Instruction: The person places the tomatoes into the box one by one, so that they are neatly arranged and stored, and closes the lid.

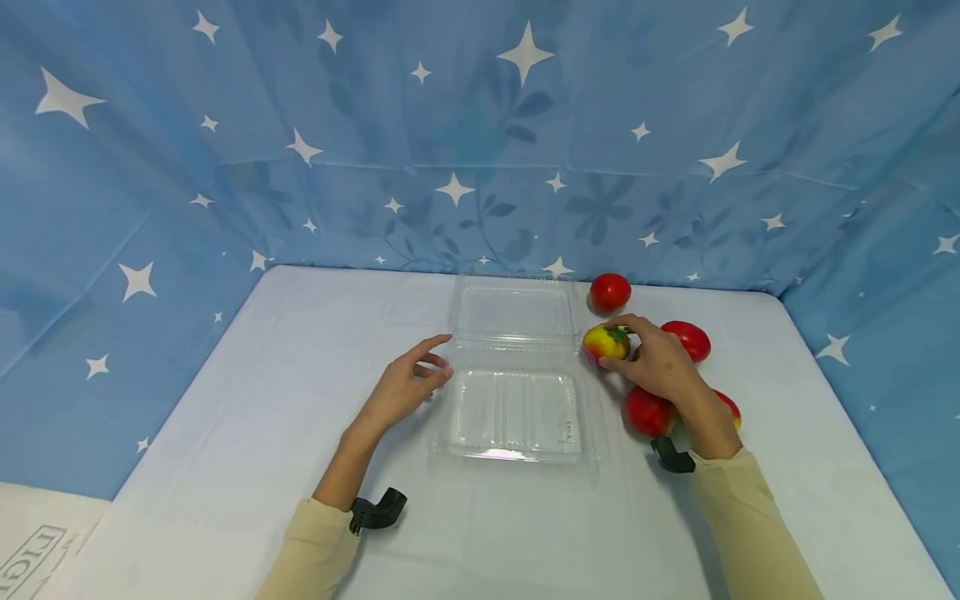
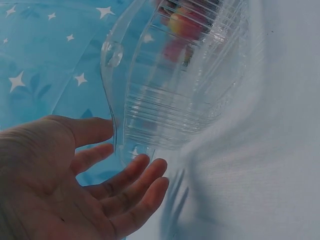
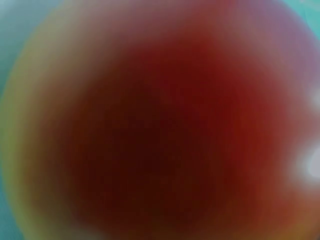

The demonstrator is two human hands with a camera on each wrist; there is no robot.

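A clear plastic clamshell box (image 1: 513, 454) lies with its lid laid back at the middle of the table. Beside its left edge is my left hand (image 1: 405, 385), fingers loosely bent and holding nothing; in the left wrist view the thumb (image 2: 92, 131) is at the clear rim. My right hand (image 1: 660, 358) pinches a yellow-and-red fruit with a green leafy top (image 1: 606, 343), just right of the box. Under that wrist sits a red round fruit (image 1: 648, 412). A blurred red fruit (image 3: 175, 120) fills the right wrist view and hides the fingers there.
One red fruit (image 1: 610, 292) lies behind the held one, and another red fruit (image 1: 688, 340) lies right of the hand. A red-yellow fruit (image 1: 729, 407) is partly hidden by the right forearm. Blue star-patterned cloth (image 1: 480, 225) rises behind the white table (image 1: 322, 333).
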